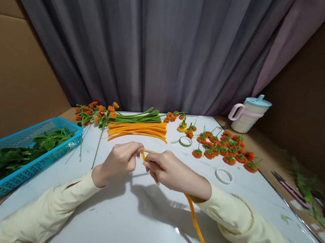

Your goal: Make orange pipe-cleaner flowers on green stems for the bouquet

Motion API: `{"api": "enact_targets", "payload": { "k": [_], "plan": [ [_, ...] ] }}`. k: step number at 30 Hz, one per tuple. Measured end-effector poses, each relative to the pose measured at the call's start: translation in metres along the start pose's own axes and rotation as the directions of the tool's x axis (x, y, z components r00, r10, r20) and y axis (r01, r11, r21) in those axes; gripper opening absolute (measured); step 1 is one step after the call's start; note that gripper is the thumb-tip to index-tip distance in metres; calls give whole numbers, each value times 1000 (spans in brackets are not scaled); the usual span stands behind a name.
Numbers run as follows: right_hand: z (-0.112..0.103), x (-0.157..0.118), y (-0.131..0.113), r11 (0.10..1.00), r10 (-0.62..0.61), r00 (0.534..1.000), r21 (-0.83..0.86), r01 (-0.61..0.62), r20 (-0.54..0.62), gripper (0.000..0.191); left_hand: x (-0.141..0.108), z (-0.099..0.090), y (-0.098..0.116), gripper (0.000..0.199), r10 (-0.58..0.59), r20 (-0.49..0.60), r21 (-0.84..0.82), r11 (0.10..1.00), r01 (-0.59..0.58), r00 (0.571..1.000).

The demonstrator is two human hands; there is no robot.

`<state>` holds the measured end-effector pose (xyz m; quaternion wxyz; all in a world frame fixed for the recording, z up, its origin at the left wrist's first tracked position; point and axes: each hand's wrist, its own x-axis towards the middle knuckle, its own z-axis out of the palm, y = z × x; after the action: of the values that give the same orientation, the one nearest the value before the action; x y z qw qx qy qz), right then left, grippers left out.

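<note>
Over the middle of the white table my left hand [119, 160] and my right hand [169, 169] are close together, both with fingers closed. An orange-yellow pipe cleaner [198, 228] passes up over a thin pale stick [151, 151] that spans the gap between my fingertips. My left fingertips pinch the stick's left end. The fingers of my right hand grip the pipe cleaner beside the stick, and its long tail hangs out under my right wrist toward the front. Part of the stick and the pipe cleaner is hidden behind my right fingers.
Orange pipe cleaners [137, 129] and green ones [138, 117] lie in bundles behind my hands. Several orange flower heads [229, 150], a green tape roll [185, 141] and a white ring [224, 175] are to the right. A blue basket [31, 169] with leaves, scissors [291, 189] and a cup [247, 115] stand around.
</note>
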<state>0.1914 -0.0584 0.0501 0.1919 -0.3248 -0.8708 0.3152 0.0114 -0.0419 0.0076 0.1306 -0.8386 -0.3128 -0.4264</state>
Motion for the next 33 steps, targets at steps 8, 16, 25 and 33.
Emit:
{"api": "enact_targets", "payload": {
  "k": [8, 16, 25, 33],
  "plan": [
    [-14, 3, 17, 921, -9, 997, -390, -20, -72, 16, 12, -12, -6, 32, -59, 335, -215, 967, 137, 940],
    [-15, 11, 36, 955, -71, 990, -295, 33, -119, 13, 13, -17, -3, 34, -168, 469, -419, 822, 386, 867],
    [-13, 13, 40, 994, 14, 995, 106, -4, -99, 23, 9, -12, -6, 26, -260, 568, -464, 682, 565, 780],
    [-20, 14, 41, 951, 61, 994, 296, -87, 94, 25, 6, -11, -3, 16, -191, 496, -503, 731, 460, 847]
  ]
}}
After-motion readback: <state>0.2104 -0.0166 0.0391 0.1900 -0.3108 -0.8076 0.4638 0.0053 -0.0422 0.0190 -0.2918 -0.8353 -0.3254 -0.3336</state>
